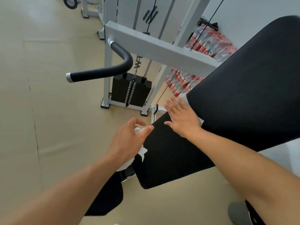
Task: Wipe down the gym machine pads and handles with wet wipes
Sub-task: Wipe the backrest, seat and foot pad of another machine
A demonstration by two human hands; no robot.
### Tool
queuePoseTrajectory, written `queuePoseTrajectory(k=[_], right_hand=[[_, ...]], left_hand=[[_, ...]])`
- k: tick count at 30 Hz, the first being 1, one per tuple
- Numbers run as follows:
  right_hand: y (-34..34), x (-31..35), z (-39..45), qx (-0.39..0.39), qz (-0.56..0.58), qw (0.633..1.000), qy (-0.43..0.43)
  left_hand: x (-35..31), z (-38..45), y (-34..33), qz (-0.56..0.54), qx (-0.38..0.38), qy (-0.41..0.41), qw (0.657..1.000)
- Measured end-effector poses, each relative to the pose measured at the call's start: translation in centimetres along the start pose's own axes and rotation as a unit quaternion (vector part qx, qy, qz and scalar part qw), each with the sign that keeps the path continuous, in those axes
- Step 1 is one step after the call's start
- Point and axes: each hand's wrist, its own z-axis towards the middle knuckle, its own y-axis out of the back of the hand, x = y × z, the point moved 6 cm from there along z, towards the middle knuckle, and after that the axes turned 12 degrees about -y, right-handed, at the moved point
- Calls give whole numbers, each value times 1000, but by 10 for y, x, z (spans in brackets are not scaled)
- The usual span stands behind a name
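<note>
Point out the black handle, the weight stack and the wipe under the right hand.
Black handle (103, 73): head view, middle of the straight grip.
Weight stack (131, 90): head view, front of the black plates.
Wipe (183, 96): head view, white corner past the fingertips.

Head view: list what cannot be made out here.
- Wipe under the right hand: mostly covered by the palm; only white edges show.
- Wipe in the left hand: fingers hide most of it.
- Back pad: upper end cut off by the right frame edge.
- Packs behind the white frame: blurred, labels unreadable.
</note>
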Motion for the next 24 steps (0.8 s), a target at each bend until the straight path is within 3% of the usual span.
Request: queuePoseTrajectory(k=[4, 10, 13, 20, 24], right_hand=[[10, -63, -34, -30, -24, 999, -24], [62, -224, -76, -81, -8, 974, -212], [70, -275, -104, -91, 23, 955, -280], [51, -289, -170, -164, 103, 909, -369], [30, -251, -183, -167, 92, 931, -313]], left_hand=[[-29, 6, -6, -7, -3, -30, 1000], [-126, 12, -52, 2, 37, -132, 991], [-171, 6, -71, -14, 55, -172, 983], [-190, -5, -90, -19, 81, -198, 977], [-157, -10, -86, -10, 82, -162, 983]])
